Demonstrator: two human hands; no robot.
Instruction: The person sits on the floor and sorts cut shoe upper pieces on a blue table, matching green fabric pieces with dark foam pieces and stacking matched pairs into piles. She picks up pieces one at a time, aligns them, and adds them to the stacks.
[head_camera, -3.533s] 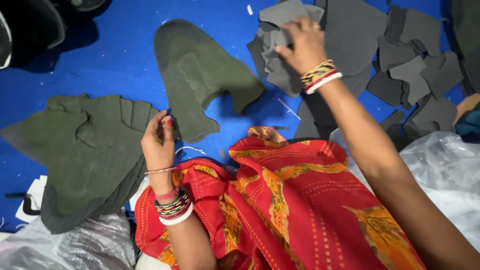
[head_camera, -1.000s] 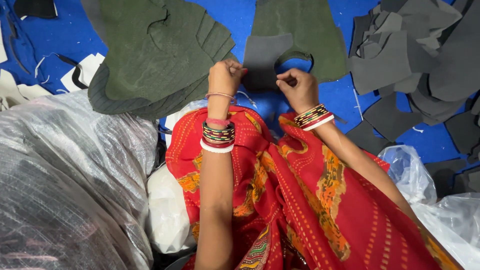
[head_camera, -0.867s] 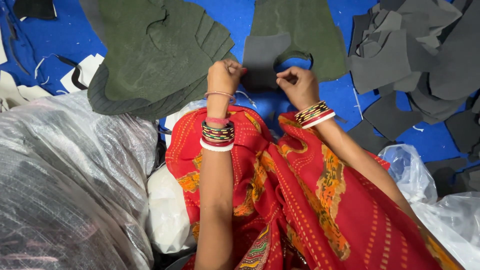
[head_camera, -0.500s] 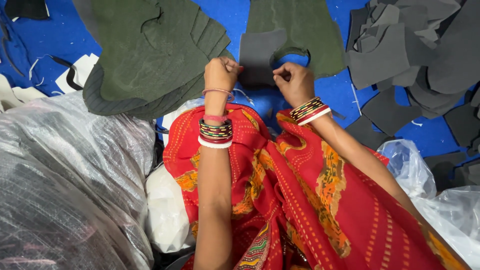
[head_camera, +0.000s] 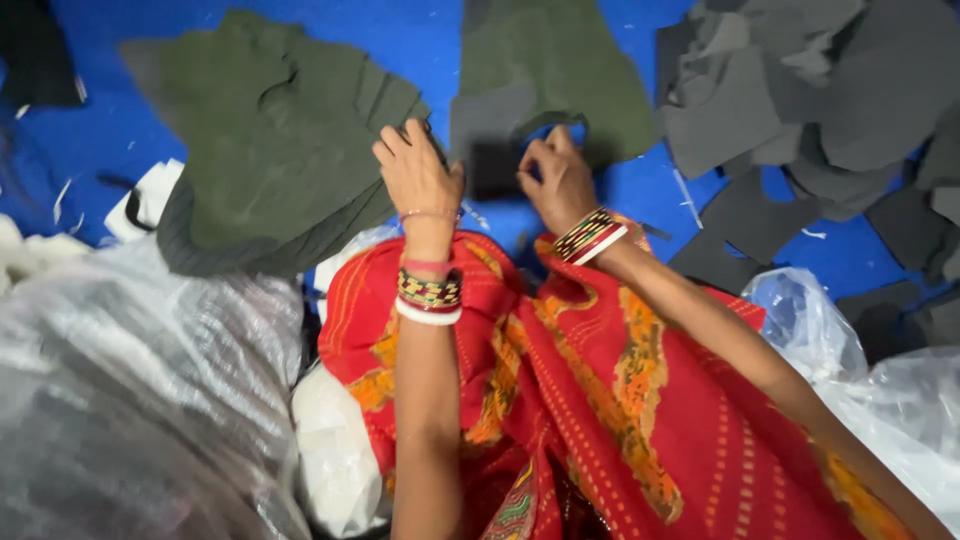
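A stack of olive-green cut fabric pieces (head_camera: 270, 150) lies on the blue floor sheet (head_camera: 60, 150); the left hand (head_camera: 420, 175) and right hand (head_camera: 560, 180) each pinch the dark grey fabric piece (head_camera: 495, 135) between them, above a red-and-orange garment (head_camera: 600, 400).

Both hands now meet on one grey cut piece (head_camera: 495, 140) — the right hand (head_camera: 562, 182) has left the far grey pile (head_camera: 800, 90). The left hand (head_camera: 420, 175) has come off the olive stack (head_camera: 270, 150) — its fingers now pinch the piece's edge.
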